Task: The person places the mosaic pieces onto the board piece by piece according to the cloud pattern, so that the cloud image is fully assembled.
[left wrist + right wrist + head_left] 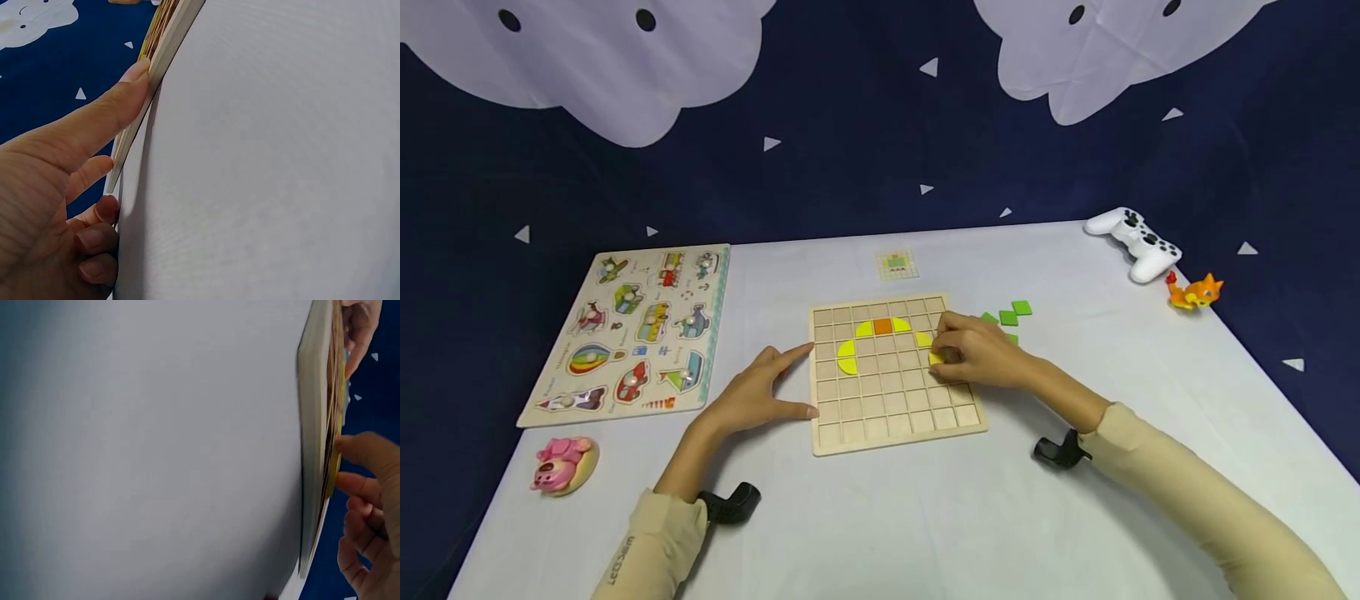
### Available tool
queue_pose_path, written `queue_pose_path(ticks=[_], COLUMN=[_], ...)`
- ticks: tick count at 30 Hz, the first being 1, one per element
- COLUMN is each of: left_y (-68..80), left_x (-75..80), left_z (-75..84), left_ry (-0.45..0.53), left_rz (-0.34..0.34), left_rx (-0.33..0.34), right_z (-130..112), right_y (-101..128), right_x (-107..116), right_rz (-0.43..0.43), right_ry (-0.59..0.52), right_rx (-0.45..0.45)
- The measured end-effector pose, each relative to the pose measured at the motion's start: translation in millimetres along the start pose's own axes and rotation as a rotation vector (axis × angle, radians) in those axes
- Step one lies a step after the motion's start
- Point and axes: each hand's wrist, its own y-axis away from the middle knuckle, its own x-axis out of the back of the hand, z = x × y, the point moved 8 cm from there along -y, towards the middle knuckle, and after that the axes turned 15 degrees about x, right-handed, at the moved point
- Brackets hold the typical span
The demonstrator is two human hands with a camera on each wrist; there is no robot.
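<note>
A wooden grid board (895, 417) lies on the white table (925, 517). Near its top, yellow curved pieces (847, 357) flank an orange square (882, 326). My right hand (943, 356) pinches a yellow piece (935, 358) against a cell at the board's right side. In the right wrist view the fingertips (350, 484) press that yellow piece (333, 469) onto the board (312, 425). My left hand (805, 379) rests against the board's left edge with index finger and thumb spread. The left wrist view shows the thumb (119, 100) straight along the board's edge (169, 50).
Several green squares (1015, 312) lie just right of the board. A small pattern card (897, 264) sits behind it. A vehicle peg puzzle (636, 333) is at the left, a pink toy (561, 462) near the front left, and a white game controller (1138, 242) and an orange toy (1195, 292) at the far right.
</note>
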Motion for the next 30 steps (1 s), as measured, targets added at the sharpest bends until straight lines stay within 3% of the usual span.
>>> queue_pose_path(ticks=[12, 17, 25, 30], left_y=[-0.4, 0.0, -0.2, -0.6], left_x=[1.4, -0.7, 0.3, 0.5], left_z=[-0.8, -0.4, 0.3, -0.4], left_ry=[-0.007, 0.000, -0.001, 0.002], left_rz=[0.005, 0.003, 0.009, 0.014], left_rx=[-0.011, -0.006, -0.013, -0.011], right_z=[-0.4, 0.6, 4.6, -1.0], right_y=[-9.0, -5.7, 6.6, 6.8], right_x=[-6.0, -6.3, 3.1, 3.7], right_rz=[0.019, 0.024, 0.063, 0.077], right_ry=[-0.061, -0.092, -0.054, -0.021], right_rx=[-0.016, -0.037, -0.075, -0.010])
